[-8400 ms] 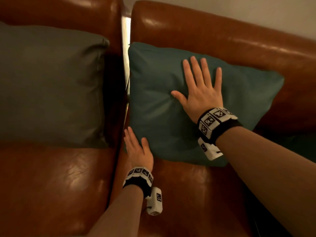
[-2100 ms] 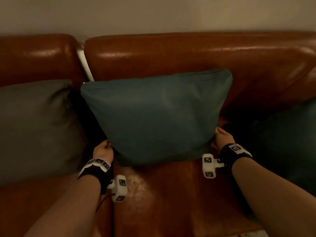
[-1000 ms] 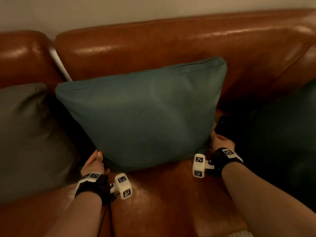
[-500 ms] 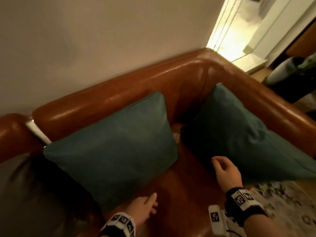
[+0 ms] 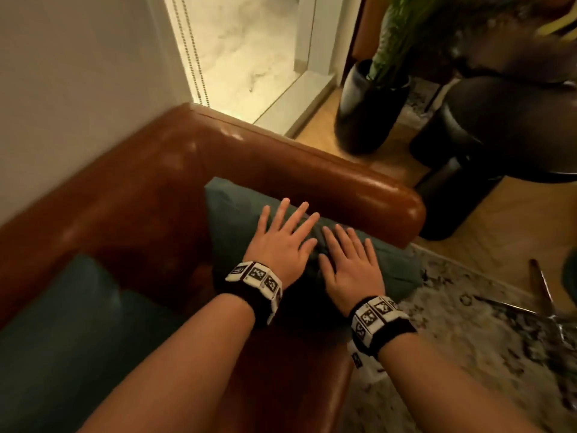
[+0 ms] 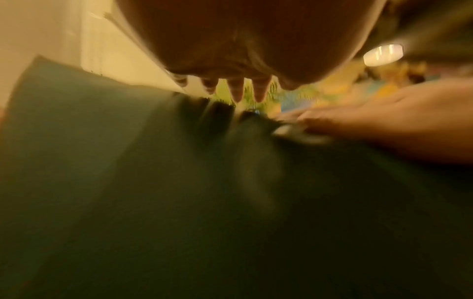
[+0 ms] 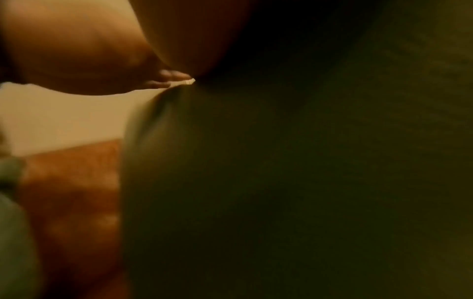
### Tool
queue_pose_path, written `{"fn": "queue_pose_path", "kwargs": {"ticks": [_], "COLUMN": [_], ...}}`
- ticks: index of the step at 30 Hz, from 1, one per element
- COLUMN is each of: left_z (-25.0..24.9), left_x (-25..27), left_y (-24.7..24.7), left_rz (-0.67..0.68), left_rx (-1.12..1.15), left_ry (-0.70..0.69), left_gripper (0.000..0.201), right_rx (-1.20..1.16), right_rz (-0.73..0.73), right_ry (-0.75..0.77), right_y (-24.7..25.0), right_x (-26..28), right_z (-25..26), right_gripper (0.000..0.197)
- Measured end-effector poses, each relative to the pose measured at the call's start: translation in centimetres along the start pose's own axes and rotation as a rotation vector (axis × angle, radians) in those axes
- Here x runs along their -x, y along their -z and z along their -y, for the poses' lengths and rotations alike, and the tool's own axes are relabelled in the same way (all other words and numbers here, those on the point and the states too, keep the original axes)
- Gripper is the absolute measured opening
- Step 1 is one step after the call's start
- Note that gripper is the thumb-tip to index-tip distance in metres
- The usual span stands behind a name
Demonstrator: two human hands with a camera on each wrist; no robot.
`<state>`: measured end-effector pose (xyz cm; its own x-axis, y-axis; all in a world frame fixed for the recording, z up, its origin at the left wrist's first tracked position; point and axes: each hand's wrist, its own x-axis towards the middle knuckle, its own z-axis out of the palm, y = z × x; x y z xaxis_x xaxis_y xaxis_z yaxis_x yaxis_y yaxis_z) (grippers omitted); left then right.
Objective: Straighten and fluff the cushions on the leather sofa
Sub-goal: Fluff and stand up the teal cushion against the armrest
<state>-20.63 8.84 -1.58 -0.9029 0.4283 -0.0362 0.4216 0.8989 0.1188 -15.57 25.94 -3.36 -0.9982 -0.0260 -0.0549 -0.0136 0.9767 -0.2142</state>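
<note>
A dark teal cushion [image 5: 231, 220] leaned against the right armrest [image 5: 327, 179] of the brown leather sofa [image 5: 131, 189], its near corner jutting past the seat edge over the patterned rug [image 5: 468, 323]. The left hand [image 5: 281, 245] and the right hand [image 5: 349, 264] lay side by side, flat on the cushion's face, with fingers [image 5: 299, 214] straight and slightly spread, holding nothing. A second teal cushion [image 5: 62, 323] sat at the near left on the seat. Beyond the armrest stood a black planter [image 5: 368, 114] and a dark round stool [image 5: 499, 126] on the wooden floor.
</note>
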Motion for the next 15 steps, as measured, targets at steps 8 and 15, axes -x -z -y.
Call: {"fn": "queue_pose_path", "kwargs": {"ticks": [8, 15], "left_z": [9.3, 11.3], "left_x": [-3.1, -1.7], "left_y": [-2.0, -1.0], "left_rz": [-0.268, -0.459], "left_rx": [-0.006, 0.934], "left_ry": [0.316, 0.777], "left_gripper": [0.068, 0.041], "right_rx": [-0.219, -0.921], "right_rz": [0.083, -0.328], "right_ry": [-0.568, -0.544], "right_y": [-1.8, -0.7], "right_x": [0.2, 2.1], "right_z": [-12.9, -9.1], "right_gripper": [0.074, 0.018]}}
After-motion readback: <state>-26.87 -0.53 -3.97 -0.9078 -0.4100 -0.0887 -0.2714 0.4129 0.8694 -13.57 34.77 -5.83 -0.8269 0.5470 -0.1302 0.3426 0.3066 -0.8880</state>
